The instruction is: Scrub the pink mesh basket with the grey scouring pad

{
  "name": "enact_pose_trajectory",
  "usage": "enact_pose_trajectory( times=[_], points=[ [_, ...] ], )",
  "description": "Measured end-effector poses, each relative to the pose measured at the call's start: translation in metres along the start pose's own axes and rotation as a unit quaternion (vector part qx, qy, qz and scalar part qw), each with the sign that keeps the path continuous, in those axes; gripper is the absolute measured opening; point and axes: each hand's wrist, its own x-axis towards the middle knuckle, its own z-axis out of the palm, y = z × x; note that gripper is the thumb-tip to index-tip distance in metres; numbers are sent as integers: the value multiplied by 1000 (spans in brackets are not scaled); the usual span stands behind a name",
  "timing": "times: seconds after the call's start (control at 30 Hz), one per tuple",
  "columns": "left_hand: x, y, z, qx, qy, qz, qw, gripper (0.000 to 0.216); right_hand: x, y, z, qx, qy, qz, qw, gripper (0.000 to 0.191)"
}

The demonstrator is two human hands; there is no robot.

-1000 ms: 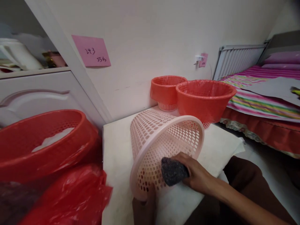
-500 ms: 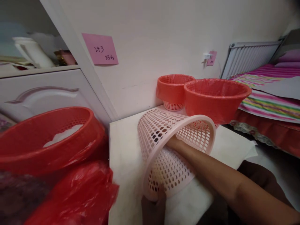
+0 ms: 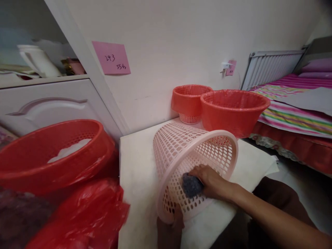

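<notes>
A pale pink perforated plastic basket (image 3: 172, 147) lies on its side on the white tabletop, its open mouth towards me. My left hand (image 3: 171, 221) grips the near lower part of its rim, thumb inside. Just within the mouth, my right hand (image 3: 207, 178) is closed around a dark grey cloth (image 3: 192, 185), which is against or close to the lower inner wall. Whether the cloth presses on the wall, I cannot tell for certain.
Two red-lined baskets, a small one (image 3: 190, 98) and a wide one (image 3: 233, 110), stand behind at the wall. On the left are a large red basket (image 3: 103, 145) with white material inside and a red plastic bag (image 3: 90, 211). A bed (image 3: 293, 114) is at right.
My right hand has drawn back from deep inside the basket to near its mouth, and the grey cloth in it now shows. The left hand keeps its hold on the rim.
</notes>
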Motion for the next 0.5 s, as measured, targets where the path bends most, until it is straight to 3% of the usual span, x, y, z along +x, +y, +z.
enact_pose_trajectory(
  times=[0.13,0.23,0.3,0.37,0.43,0.5],
  points=[
    [-2,2,-3,8,18,11,1000,53,-46,-7,-6,60,-16,-57,996,51],
    [3,-3,-8,14,-1,21,1000,67,-52,-4,-13,113,-52,-114,986,55],
    [10,-10,-10,4,1,47,999,73,-38,2,-15,125,-33,-132,983,63],
    [18,-18,-10,-8,18,97,995,73,-11,6,-16,108,26,-128,986,67],
    [24,-25,-8,-2,31,135,990,71,24,8,-16,88,88,-117,985,63],
    [26,-29,-7,18,35,128,991,71,60,6,-17,102,126,-83,983,57]
  ],
)
